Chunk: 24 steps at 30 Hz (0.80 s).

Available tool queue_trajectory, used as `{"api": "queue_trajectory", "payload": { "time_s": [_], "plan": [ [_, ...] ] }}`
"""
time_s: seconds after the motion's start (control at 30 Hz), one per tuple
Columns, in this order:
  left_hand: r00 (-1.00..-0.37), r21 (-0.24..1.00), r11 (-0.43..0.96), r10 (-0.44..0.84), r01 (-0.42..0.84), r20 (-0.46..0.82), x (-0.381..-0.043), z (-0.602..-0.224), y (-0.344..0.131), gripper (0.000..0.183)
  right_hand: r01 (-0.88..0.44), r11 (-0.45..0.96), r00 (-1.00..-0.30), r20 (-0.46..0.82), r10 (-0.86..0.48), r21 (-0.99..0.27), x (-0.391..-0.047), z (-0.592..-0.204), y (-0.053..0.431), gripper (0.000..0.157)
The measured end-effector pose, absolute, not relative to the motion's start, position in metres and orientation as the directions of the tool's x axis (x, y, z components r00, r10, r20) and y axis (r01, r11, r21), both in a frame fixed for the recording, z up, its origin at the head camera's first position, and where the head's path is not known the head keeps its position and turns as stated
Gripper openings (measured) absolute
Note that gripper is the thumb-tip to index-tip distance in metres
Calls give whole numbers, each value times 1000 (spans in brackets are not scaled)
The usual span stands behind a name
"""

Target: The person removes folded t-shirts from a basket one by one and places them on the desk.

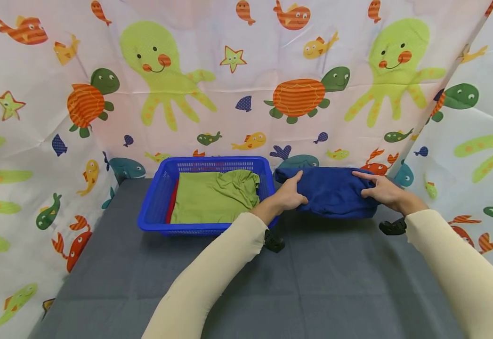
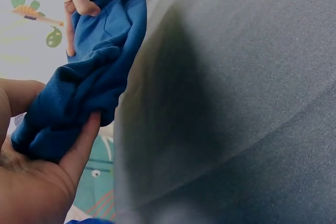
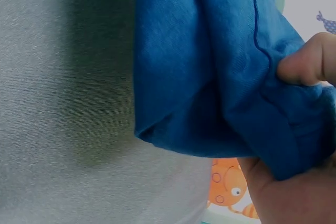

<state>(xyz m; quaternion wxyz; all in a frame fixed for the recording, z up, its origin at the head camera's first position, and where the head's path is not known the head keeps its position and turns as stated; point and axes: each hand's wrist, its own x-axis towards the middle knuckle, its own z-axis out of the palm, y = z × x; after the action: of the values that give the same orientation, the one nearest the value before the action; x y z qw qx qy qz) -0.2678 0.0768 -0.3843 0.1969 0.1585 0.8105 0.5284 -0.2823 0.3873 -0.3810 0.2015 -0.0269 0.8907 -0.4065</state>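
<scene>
Nearest you, two cream sleeves (image 1: 206,278) reach forward over a grey desk (image 1: 250,296). Your left hand (image 1: 286,194) grips the left end of a folded dark-blue cloth (image 1: 327,192); your right hand (image 1: 387,192) grips its right end, thumb on one side and fingers on the other. The cloth is stretched between your hands, its shadow on the desk. Just left of it sits a blue plastic basket (image 1: 199,230) holding a green cloth (image 1: 212,200), with a red edge (image 1: 172,201) showing beside that. Behind hangs a sheet (image 1: 250,42) printed with sea animals.
</scene>
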Motion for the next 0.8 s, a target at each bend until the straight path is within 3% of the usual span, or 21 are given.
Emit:
{"api": "queue_trajectory", "payload": {
  "time_s": [0.43, 0.8],
  "plan": [
    [-888, 897, 439, 432, 51, -161, -273, -393, 85, 89, 150, 700, -917, -363, -166, -699, -290, -401, 385, 79],
    [-904, 889, 457, 366, -32, -221, -277, -396, 92, 83, 147, 730, -924, -356, -139, -667, -292, -400, 381, 77]
  ]
}}
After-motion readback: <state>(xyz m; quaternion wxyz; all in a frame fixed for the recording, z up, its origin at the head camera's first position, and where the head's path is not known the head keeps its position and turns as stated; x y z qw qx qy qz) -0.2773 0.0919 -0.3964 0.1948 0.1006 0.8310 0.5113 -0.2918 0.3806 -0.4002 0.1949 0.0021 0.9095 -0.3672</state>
